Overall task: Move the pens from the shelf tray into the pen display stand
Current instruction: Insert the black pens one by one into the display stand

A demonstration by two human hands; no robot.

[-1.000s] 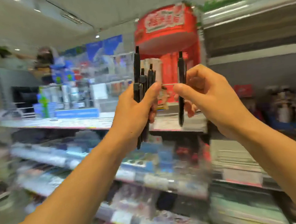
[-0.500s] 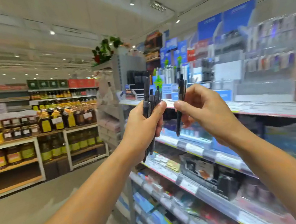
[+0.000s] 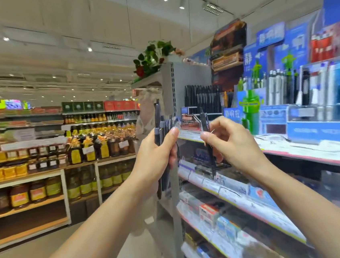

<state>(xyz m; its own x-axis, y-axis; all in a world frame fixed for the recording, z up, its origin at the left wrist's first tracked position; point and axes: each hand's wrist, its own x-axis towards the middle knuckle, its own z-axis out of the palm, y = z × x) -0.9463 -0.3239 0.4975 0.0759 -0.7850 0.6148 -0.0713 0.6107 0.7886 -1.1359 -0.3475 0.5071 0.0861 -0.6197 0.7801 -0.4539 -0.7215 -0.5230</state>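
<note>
A bundle of dark pens (image 3: 160, 127) is gripped upright in the left hand (image 3: 157, 159); a single pen (image 3: 207, 141) is pinched by the right hand (image 3: 231, 143). The pen display stand (image 3: 203, 106), far right on the shelf, is best approached with that pen kept upright and fed in singly.

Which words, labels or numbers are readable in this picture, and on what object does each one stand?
"静": large white character on the blue display card on the top shelf.
Blue header sign: Chinese characters, too blurred to read.
Shelf price labels: too small and blurred.
Bottle labels: blurred, unreadable.
Pens: no print can be read.
</note>
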